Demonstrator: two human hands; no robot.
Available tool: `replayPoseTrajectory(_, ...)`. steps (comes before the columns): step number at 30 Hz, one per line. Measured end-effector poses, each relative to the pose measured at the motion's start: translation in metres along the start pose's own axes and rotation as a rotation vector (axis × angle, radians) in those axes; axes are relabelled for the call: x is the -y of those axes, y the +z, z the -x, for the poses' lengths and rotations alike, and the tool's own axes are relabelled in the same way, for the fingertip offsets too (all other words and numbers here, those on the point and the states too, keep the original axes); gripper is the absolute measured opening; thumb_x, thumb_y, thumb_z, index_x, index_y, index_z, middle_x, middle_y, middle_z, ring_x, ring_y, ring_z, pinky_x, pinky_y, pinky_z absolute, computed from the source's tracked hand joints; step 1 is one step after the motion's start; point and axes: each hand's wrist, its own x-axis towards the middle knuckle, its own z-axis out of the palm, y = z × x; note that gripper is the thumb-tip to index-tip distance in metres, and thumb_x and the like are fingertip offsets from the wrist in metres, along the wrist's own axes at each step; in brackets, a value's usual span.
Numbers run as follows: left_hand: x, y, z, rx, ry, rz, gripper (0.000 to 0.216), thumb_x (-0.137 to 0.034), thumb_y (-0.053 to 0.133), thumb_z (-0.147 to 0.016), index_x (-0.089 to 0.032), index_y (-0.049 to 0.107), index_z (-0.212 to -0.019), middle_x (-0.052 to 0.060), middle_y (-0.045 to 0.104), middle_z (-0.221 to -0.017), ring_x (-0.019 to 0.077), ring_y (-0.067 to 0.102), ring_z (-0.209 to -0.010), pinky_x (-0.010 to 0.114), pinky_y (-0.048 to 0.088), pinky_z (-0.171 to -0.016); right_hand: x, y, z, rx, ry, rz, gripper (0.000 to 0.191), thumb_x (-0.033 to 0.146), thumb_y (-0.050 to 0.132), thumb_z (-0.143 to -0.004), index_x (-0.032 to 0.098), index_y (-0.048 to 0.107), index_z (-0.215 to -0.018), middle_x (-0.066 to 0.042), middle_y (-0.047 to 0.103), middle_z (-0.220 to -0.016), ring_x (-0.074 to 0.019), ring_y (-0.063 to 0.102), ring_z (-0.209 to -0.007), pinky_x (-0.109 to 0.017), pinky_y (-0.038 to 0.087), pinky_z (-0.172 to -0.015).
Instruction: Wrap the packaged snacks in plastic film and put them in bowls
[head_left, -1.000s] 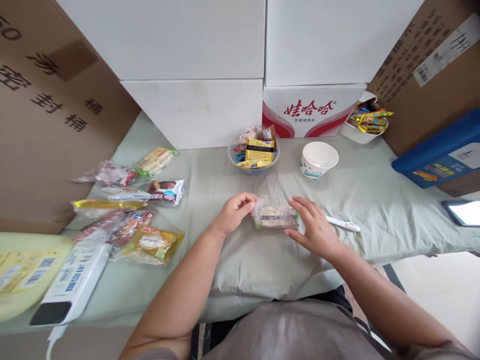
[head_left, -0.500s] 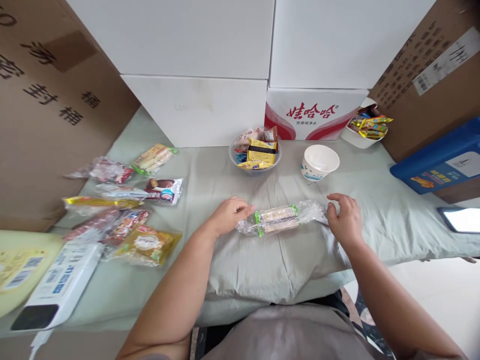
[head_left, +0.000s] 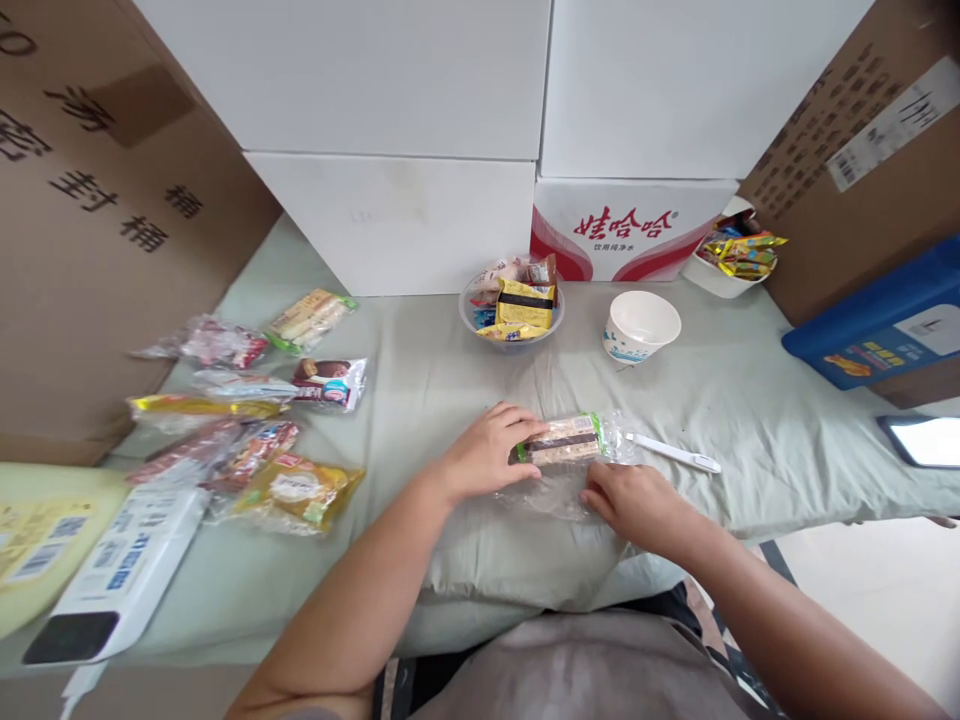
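A wrapped sandwich-like snack [head_left: 562, 440] with green ends lies on the cloth before me, in loose clear plastic film [head_left: 551, 497] that spreads out below it. My left hand [head_left: 487, 455] grips its left end, thumb below and fingers above. At the lower right of the snack, my right hand [head_left: 634, 505] is closed with its fingertips on the film's edge. A slim white plastic strip [head_left: 679, 455] rests just right of the film, apart from both hands.
A clear bowl of packaged snacks [head_left: 512, 335] and a white paper cup [head_left: 641, 328] stand behind. Several wrapped snacks [head_left: 300, 490] lie at left, beside a white device [head_left: 120, 570]. A phone [head_left: 921, 440] lies at right near a blue container [head_left: 874, 325].
My left hand has moved right onto the snack's end. My right hand has come left and nearer to me, onto the film, which now spreads below the snack. The white strip shows fully.
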Motion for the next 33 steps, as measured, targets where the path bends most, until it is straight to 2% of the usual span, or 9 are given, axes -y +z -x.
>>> replayPoseTrajectory(3,0.003,0.004,-0.002,-0.073,-0.099,0.136,0.016,-0.031,0.067,-0.082,-0.021,0.072,-0.093,0.005,0.069,-0.106,0.0193,0.063,-0.097,0.031,0.05,-0.087,-0.007,-0.003,0.001,-0.067,0.097,0.006,0.022,0.038,0.051,-0.094,0.018,0.061,-0.093,-0.005,0.069,-0.075,-0.0222,0.065,-0.067,-0.03,0.039,-0.057)
replayPoseTrajectory(5,0.005,0.006,-0.003,-0.14,-0.187,0.187,0.015,-0.031,0.06,-0.085,-0.02,0.069,-0.08,0.003,0.07,-0.09,0.016,0.065,-0.082,0.027,0.05,-0.075,-0.01,-0.005,0.0,-0.219,0.061,-0.047,0.023,0.038,0.05,-0.095,0.018,0.061,-0.097,-0.006,0.069,-0.081,-0.0218,0.065,-0.07,-0.032,0.043,-0.06)
replayPoseTrajectory(9,0.015,0.011,-0.006,-0.343,-0.452,0.156,0.019,-0.034,0.05,-0.088,-0.02,0.06,-0.08,-0.001,0.065,-0.068,0.0141,0.06,-0.063,0.025,0.045,-0.063,-0.01,-0.008,-0.012,-0.516,-0.274,-0.148,0.021,0.031,0.05,-0.095,0.018,0.06,-0.109,-0.01,0.067,-0.104,-0.0238,0.062,-0.098,-0.038,0.049,-0.084)
replayPoseTrajectory(12,0.023,0.007,-0.007,-0.468,-0.597,0.014,0.014,-0.031,0.051,-0.086,-0.021,0.058,-0.079,-0.001,0.063,-0.066,0.0153,0.059,-0.062,0.027,0.045,-0.064,-0.004,-0.005,-0.027,-0.542,-0.415,-0.129,0.034,0.025,0.056,-0.091,0.018,0.055,-0.124,-0.013,0.059,-0.127,-0.0274,0.051,-0.12,-0.044,0.042,-0.1)
replayPoseTrajectory(17,0.021,-0.01,0.0,-0.749,-0.355,-0.065,0.011,-0.026,0.054,-0.084,-0.019,0.061,-0.088,0.003,0.064,-0.086,0.0146,0.059,-0.074,0.027,0.048,-0.073,0.002,-0.007,-0.047,-0.385,-0.345,-0.013,0.056,0.027,0.067,-0.082,0.016,0.049,-0.134,-0.016,0.055,-0.132,-0.0323,0.049,-0.119,-0.049,0.038,-0.099)
replayPoseTrajectory(19,0.015,-0.01,0.003,-0.638,-0.237,0.086,0.014,-0.03,0.054,-0.087,-0.019,0.063,-0.09,0.002,0.065,-0.082,0.0132,0.059,-0.072,0.025,0.048,-0.07,0.002,-0.012,-0.051,-0.321,-0.305,0.028,0.059,0.033,0.07,-0.079,0.016,0.052,-0.131,-0.016,0.06,-0.121,-0.0324,0.051,-0.11,-0.048,0.04,-0.093)
replayPoseTrajectory(24,0.003,0.003,0.001,-0.061,-0.094,0.199,0.028,-0.03,0.07,-0.078,-0.02,0.066,-0.104,0.005,0.064,-0.107,0.0146,0.062,-0.081,0.027,0.052,-0.077,0.0,-0.022,-0.055,-0.189,-0.315,0.03,0.063,0.039,0.078,-0.068,0.015,0.057,-0.122,-0.013,0.059,-0.11,-0.0302,0.05,-0.105,-0.043,0.04,-0.09)
replayPoseTrajectory(28,0.004,0.007,-0.001,0.023,-0.186,0.102,0.047,-0.037,0.076,-0.075,-0.018,0.061,-0.115,0.008,0.059,-0.115,0.0181,0.062,-0.086,0.032,0.052,-0.08,-0.005,-0.025,-0.05,-0.126,-0.306,-0.021,0.062,0.033,0.075,-0.067,0.015,0.056,-0.122,-0.012,0.059,-0.106,-0.0278,0.052,-0.101,-0.04,0.042,-0.089)
replayPoseTrajectory(33,0.008,0.007,0.0,0.03,-0.118,0.12,0.043,-0.052,0.046,-0.094,-0.017,0.061,-0.112,0.01,0.061,-0.11,0.0214,0.061,-0.095,0.034,0.049,-0.085,-0.019,-0.053,-0.042,-0.089,-0.339,-0.184,0.052,0.023,0.07,-0.064,0.017,0.056,-0.114,-0.008,0.059,-0.102,-0.0229,0.057,-0.093,-0.034,0.046,-0.082)
